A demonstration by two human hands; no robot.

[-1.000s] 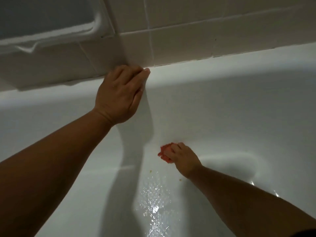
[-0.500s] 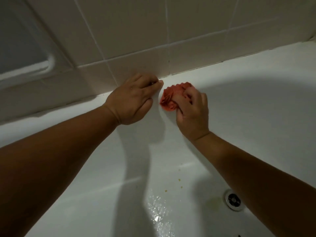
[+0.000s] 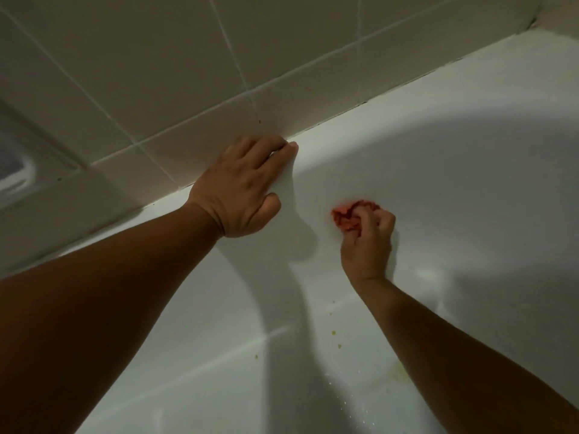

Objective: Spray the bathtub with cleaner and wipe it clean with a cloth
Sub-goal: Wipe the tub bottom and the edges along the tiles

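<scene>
Tile (image 3: 156, 73) fills the upper left, matt beige squares with pale grout, meeting the bathtub (image 3: 470, 189) along a dark caulk line. My left hand (image 3: 241, 186) rests on the tub's rim just below that seam, fingers laid fairly flat and thumb tucked over the inner edge, holding nothing; I judge it a brace. To its right and lower, apart from it, my right hand (image 3: 369, 242) grips the cloth (image 3: 349, 216), a crumpled red-orange wad bunched in curled fingers and pressed against the smooth, glossy white inner wall. The cloth sits at the hand's upper-left side, toward the rim, so it would lead on an upward stroke. The right hand is the nearer one to the stretch of wall running off to the right, whose long axis follows the rim. Below the wrist, small yellowish specks (image 3: 333, 332) and fine droplets (image 3: 344, 402) dot the curved floor; I judge those to be wiping not yet done, down and toward me from the cloth.
</scene>
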